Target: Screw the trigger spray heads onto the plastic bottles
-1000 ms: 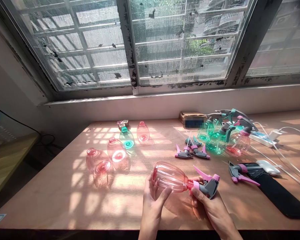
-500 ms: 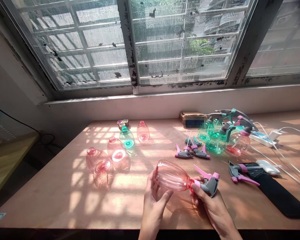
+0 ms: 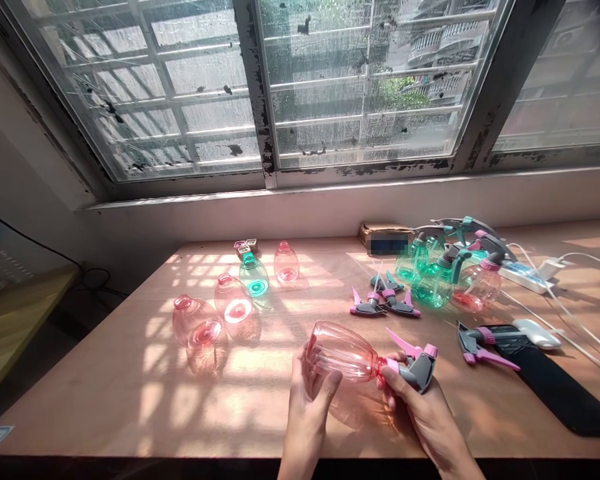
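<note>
A clear pink spray bottle lies sideways in the air above the front of the table, its base to the left. My left hand is wrapped round the base end, thumb on the near side. At the neck, my right hand pinches the pink collar of the grey and pink trigger sprayer. The sprayer head sits against the bottle's mouth; how tightly, I cannot tell. Behind the bottle lie several loose trigger sprayers. Another grey and pink trigger sprayer rests to the right.
Open pink bottles and a green bottle stand on the left. Green spray bottles with sprayers stand at the back right, near a cardboard box, a power strip and white cables. A black phone-like slab lies at the right.
My left thumb has shifted up slightly along the bottle's side. The bottle and sprayer have moved very little, and both hands keep their hold.
</note>
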A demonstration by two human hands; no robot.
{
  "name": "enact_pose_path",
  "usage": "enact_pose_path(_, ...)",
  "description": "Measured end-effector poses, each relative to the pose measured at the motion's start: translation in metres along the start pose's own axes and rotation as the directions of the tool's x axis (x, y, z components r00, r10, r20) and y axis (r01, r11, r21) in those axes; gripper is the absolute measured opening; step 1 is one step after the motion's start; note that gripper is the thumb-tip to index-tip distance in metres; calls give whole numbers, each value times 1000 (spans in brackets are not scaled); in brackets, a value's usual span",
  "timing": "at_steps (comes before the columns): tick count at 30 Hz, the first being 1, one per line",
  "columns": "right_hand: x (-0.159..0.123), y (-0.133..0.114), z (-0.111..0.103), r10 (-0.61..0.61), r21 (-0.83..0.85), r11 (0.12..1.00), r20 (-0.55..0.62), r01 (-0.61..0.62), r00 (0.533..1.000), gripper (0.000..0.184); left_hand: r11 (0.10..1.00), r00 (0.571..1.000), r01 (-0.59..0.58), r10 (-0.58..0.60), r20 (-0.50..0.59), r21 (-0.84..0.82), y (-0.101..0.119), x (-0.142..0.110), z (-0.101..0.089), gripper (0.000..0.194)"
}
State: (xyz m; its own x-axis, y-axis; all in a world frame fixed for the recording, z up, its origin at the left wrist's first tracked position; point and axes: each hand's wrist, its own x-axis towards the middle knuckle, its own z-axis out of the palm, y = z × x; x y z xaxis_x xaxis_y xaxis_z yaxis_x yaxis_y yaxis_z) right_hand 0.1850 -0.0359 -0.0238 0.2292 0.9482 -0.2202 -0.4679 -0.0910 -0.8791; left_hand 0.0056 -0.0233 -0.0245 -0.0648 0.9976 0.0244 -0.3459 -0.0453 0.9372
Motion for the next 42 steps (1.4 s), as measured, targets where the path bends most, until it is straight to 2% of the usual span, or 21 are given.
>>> enact_pose_path(18, 5, 8, -7, -10, 8, 1000, 6, 10, 1000, 63, 998, 1000, 2, -3, -22, -67, 0, 0, 0, 70)
enact_pose_path(27, 4, 7, -6, -2, 5, 1000, -7, 2, 1000, 60, 997, 1000, 9, -8, 6, -72, -4, 3, -4, 63)
enact_pose_path(33, 3, 6, -4, 34, 40, 999, -17, -34, 999, 62, 993, 997, 20, -11, 80, -113, -8, 2, -6, 68)
enact_pose_path(38, 3, 6, -3, 22, 52, 998, -12, -21, 1000, 60, 999, 998, -10, 13, 58, -51, -7, 1, -6, 68)
enact_pose_path(42, 3, 5, -2, 15, 50, 999, -21, -14, 1000, 61, 999, 1000, -6, 5, -14, -43, -1, 0, -2, 64)
